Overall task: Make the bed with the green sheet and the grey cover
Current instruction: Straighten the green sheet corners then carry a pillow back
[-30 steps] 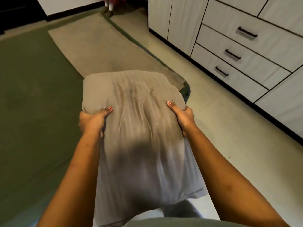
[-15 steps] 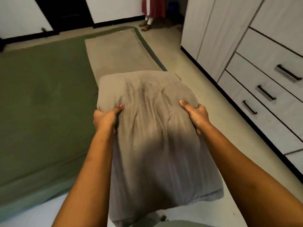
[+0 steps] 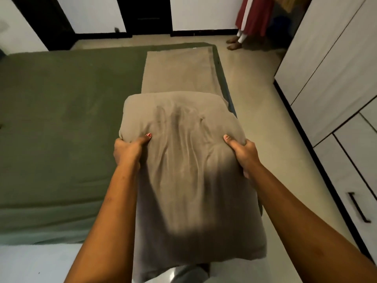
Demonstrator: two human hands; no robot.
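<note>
I hold a grey pillow [image 3: 183, 164] in front of me, lengthwise, above the bed's near right corner. My left hand [image 3: 127, 150] grips its left side, thumb on top. On the right side my right hand [image 3: 243, 153] clamps it the same way. The green sheet [image 3: 67, 123] lies spread flat over the low bed. A folded grey cover [image 3: 179, 68] rests along the bed's right edge, just beyond the pillow.
White drawers and cupboard doors [image 3: 330, 82] line the right wall, with a strip of pale floor [image 3: 261, 111] between them and the bed. Another person's feet and red garment [image 3: 251, 19] are at the far corner. A dark doorway [image 3: 144, 13] is behind the bed.
The view has swung up and left, bringing the whole bed and far wall into sight. The pillow stays gripped in both hands, carried toward the bed's foot side.
</note>
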